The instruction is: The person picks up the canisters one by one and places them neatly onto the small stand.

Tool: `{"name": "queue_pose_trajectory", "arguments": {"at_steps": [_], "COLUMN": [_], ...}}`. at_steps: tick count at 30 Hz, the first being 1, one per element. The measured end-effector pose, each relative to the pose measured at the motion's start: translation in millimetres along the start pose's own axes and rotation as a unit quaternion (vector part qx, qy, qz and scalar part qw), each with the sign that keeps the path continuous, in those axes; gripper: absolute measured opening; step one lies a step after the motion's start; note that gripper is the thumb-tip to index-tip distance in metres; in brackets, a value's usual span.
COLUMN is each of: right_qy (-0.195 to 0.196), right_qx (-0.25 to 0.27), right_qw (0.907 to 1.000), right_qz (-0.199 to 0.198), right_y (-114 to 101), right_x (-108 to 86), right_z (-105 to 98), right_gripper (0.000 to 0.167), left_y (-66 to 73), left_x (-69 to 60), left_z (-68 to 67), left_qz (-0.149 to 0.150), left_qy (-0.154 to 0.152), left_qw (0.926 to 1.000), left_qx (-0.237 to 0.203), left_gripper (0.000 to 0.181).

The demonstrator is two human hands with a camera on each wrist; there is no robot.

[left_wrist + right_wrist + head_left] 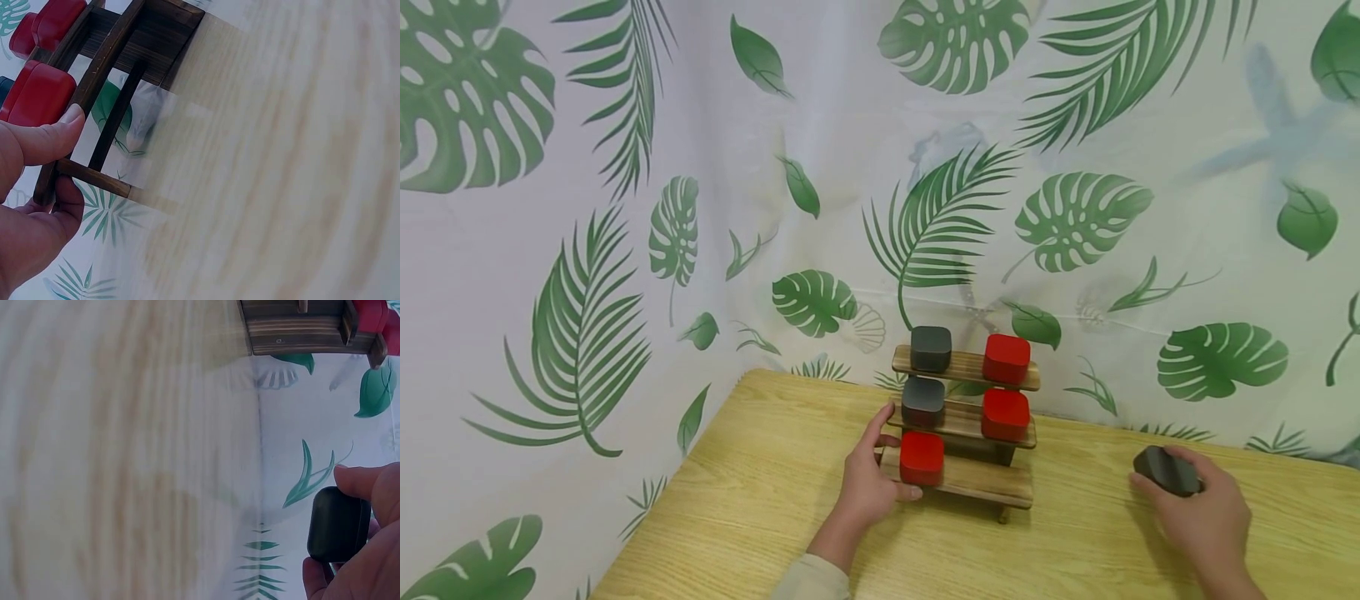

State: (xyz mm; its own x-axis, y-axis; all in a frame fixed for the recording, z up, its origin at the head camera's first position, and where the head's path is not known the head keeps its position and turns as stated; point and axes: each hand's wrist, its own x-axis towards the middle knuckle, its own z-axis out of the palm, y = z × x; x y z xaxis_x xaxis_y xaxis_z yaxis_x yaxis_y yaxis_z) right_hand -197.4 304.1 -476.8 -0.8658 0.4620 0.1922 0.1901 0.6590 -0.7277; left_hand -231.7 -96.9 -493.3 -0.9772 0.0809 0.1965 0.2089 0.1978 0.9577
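Note:
A three-tier wooden stand (970, 473) sits on the table near the back wall. My left hand (867, 479) grips the left end of its lowest shelf, thumb at the front edge, as the left wrist view also shows. Beside that thumb a red box (922, 458) rests on the bottom shelf. The middle shelf bears a dark grey box (923, 401) and a red box (1006, 414); the top shelf has another dark grey box (931, 348) and red box (1007, 358). To the right of the stand, my right hand (1206, 508) holds a black rounded box (339, 525) between thumb and fingers.
The light wood-grain table (700, 533) meets a white leaf-patterned cloth (850, 208) behind the stand and along the left side. Bare tabletop (1075, 517) lies between the stand and my right hand.

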Motion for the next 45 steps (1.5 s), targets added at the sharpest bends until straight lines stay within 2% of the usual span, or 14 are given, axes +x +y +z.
{"name": "queue_pose_trajectory", "arguments": {"at_steps": [13,22,36,45], "right_qy": [0.013,0.008,-0.005,-0.005], "right_qx": [-0.003,0.007,0.004,0.009], "right_qw": [0.9997,0.9990,0.9993,0.9987], "right_qz": [-0.022,-0.043,-0.037,-0.050], "right_y": [-13.4,-22.2,-32.4,-38.3], "right_x": [-11.0,-19.5,-27.1,-30.3], "right_z": [4.8,8.9,13.6,16.3], "right_gripper": [0.070,0.068,0.072,0.071], "left_y": [-2.3,-1.8,-0.1,0.4], "left_x": [0.2,-1.1,-0.7,0.1], "left_z": [0.4,-0.4,-0.7,0.1], "left_qz": [0.000,-0.004,-0.002,-0.004], "left_qy": [0.002,0.003,0.003,0.001], "left_qw": [1.0000,1.0000,1.0000,1.0000], "left_qx": [0.000,0.002,-0.006,0.001], "left_gripper": [0.120,0.119,0.119,0.119]}}
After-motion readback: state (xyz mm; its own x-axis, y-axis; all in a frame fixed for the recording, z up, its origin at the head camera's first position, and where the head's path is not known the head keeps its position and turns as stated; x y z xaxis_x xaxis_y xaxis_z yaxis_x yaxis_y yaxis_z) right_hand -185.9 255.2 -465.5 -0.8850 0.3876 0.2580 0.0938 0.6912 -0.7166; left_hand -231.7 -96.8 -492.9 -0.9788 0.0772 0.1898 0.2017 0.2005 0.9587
